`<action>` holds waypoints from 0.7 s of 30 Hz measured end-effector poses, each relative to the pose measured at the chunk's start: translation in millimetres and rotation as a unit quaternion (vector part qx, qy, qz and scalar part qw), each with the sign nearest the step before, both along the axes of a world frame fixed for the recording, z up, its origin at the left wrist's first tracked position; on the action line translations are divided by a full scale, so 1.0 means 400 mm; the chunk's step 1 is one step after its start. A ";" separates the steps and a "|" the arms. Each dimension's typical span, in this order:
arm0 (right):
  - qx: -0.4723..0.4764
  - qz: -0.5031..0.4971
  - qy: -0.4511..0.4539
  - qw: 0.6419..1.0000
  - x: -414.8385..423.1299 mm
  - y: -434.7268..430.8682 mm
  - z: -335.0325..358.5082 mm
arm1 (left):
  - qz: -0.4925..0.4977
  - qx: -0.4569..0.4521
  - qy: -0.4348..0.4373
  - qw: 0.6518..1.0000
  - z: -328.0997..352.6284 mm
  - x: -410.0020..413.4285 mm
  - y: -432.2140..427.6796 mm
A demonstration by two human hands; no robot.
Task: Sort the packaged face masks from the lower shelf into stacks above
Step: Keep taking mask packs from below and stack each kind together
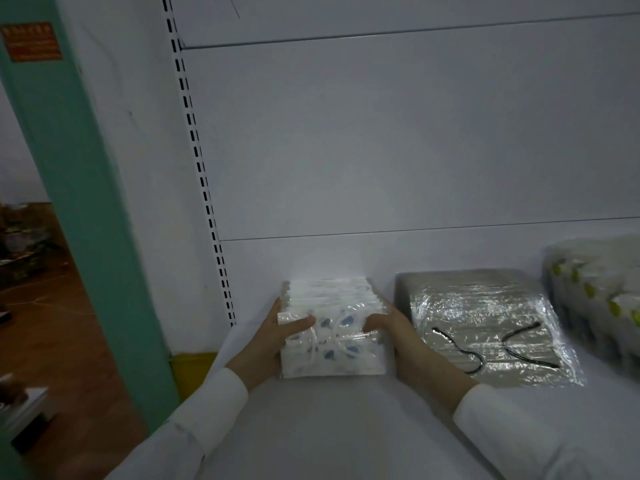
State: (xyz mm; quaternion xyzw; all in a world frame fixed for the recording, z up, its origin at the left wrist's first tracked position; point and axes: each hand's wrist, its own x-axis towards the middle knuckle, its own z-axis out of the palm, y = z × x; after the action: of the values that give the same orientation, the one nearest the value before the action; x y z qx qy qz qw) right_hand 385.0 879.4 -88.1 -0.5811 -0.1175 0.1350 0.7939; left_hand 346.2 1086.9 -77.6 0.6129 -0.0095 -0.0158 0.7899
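Note:
A stack of white packaged face masks with a blue pattern (332,344) rests on the white shelf (329,427), close to its back panel. My left hand (273,341) grips the stack's left side, thumb across the top pack. My right hand (398,337) grips the right side, thumb on the top pack too. Just right of it lies a plastic-wrapped stack of grey masks with black ear loops (485,327). Further right, at the frame edge, sits a wrapped stack of white masks with yellow-green marks (599,292).
The white back panel (381,150) rises behind the stacks, with a slotted upright (204,188) on its left. A teal pillar (86,202) stands left of the shelving. Brown floor with clutter (31,258) shows beyond it.

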 end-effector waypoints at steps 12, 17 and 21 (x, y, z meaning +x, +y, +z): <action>-0.034 -0.078 -0.070 0.994 -0.042 0.012 -0.012 | -0.002 0.054 -0.059 0.997 0.015 -0.044 -0.018; 0.030 -0.063 -0.021 0.997 -0.047 0.008 0.003 | 0.018 0.052 -0.024 0.998 0.023 -0.056 -0.027; 0.001 -0.060 -0.019 0.998 -0.059 -0.014 -0.006 | 0.015 0.052 0.011 0.998 0.018 -0.064 -0.021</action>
State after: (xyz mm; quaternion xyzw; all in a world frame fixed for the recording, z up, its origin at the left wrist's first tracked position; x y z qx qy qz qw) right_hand 361.4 873.9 -90.5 -0.5886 -0.0978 0.0755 0.7990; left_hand 320.8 1078.5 -70.6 0.6530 0.0089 -0.0115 0.7572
